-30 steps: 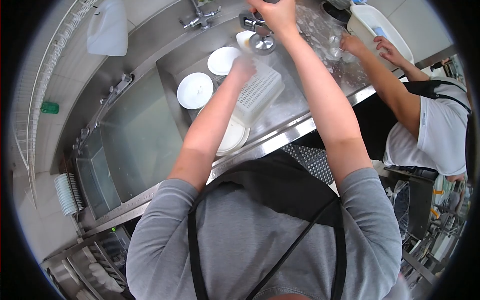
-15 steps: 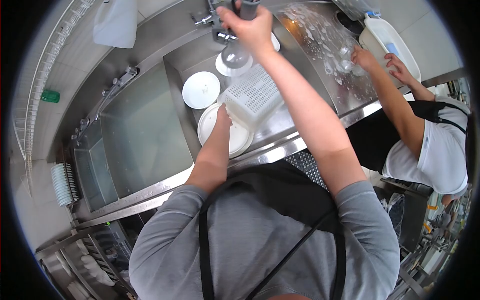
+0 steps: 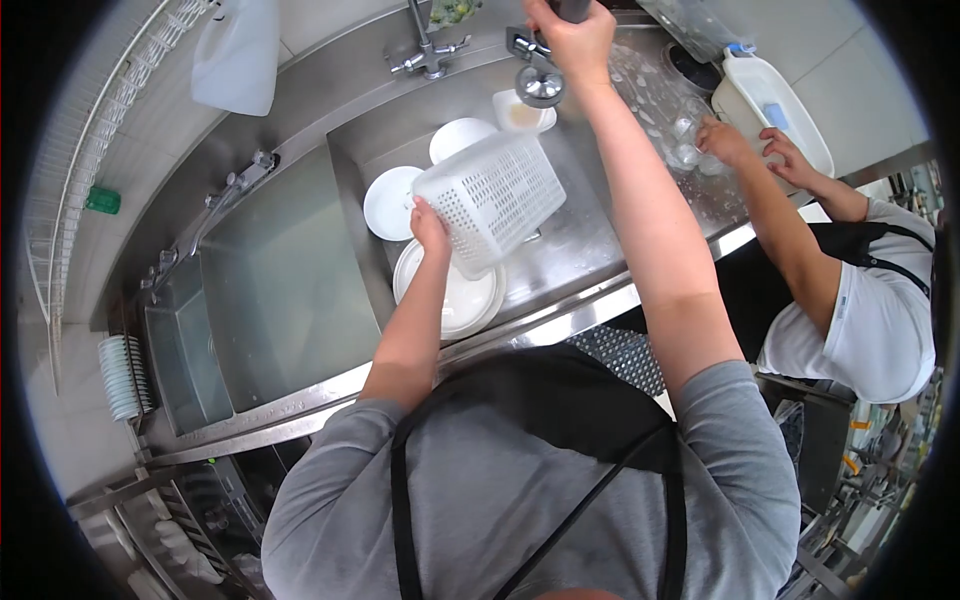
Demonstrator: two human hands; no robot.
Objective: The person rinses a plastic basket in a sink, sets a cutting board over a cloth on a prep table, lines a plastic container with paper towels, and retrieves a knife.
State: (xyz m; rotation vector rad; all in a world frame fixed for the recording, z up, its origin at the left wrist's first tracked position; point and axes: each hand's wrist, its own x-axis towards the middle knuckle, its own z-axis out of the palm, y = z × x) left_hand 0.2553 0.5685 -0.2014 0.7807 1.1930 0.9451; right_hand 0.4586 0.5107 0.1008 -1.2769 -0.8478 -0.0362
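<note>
My left hand [image 3: 430,226] grips the near-left edge of a white perforated plastic basket [image 3: 508,190], held tilted on its side over the sink basin [image 3: 585,225]. In my right hand [image 3: 582,48] is a spray nozzle [image 3: 540,88] with a dark handle, its round metal head pointing down to the right of the basket. Below the basket lie large white plates [image 3: 468,312], partly covered by it. A white bowl [image 3: 388,207] and a white plate [image 3: 462,136] sit beyond it, next to a small square dish [image 3: 524,113] with yellowish residue.
Cloudy water fills the left basin [image 3: 290,270]. A faucet [image 3: 428,58] stands on the back ledge. At right, a co-worker's hands [image 3: 728,142] are by glasses [image 3: 685,152] on the soapy drainboard, beside a white tub [image 3: 732,100]. Plates stand in a rack [image 3: 125,375] at far left.
The basket has been lifted and turned, showing more of its perforated side. My right hand has moved the spray nozzle to the right, uncovering the faucet and square dish.
</note>
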